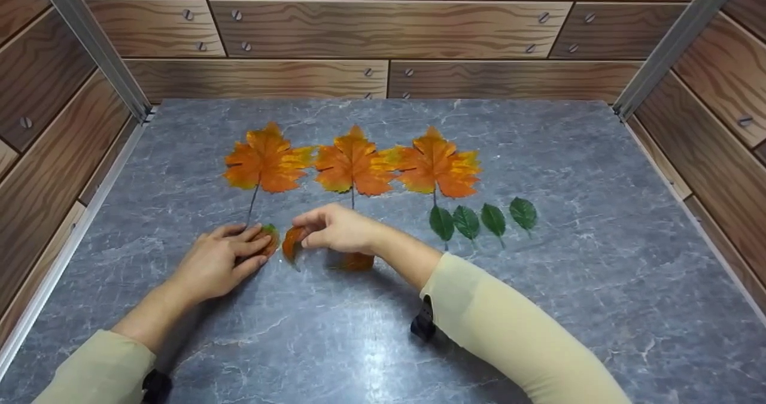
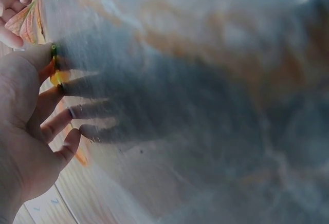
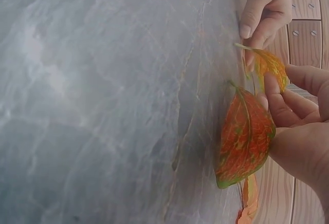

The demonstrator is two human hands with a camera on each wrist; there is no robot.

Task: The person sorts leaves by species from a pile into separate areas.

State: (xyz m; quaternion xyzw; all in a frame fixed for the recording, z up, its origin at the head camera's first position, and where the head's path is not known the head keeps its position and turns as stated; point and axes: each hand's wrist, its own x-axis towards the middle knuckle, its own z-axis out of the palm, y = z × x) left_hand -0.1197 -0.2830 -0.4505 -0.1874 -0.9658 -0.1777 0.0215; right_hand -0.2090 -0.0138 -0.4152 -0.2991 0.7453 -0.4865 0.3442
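Observation:
My left hand (image 1: 224, 263) lies low over the table, its fingers resting on a small orange leaf with a green edge (image 1: 271, 238). In the left wrist view the fingers (image 2: 47, 100) are spread, and part of that leaf (image 2: 59, 77) shows between them. My right hand (image 1: 338, 229) pinches another small orange leaf (image 1: 291, 245) by its edge, just right of the first one. The right wrist view shows this leaf yellow-orange (image 3: 272, 67), its stem toward the left hand. Below the right wrist sits a red-orange leaf (image 1: 358, 262), partly hidden by the arm.
Behind the hands, three large orange maple leaves (image 1: 266, 161) form a row, stems toward me. Several small green leaves (image 1: 467, 221) line up at the right. Wood-patterned walls (image 1: 389, 30) enclose the grey marbled table (image 1: 574, 308) at the back and sides.

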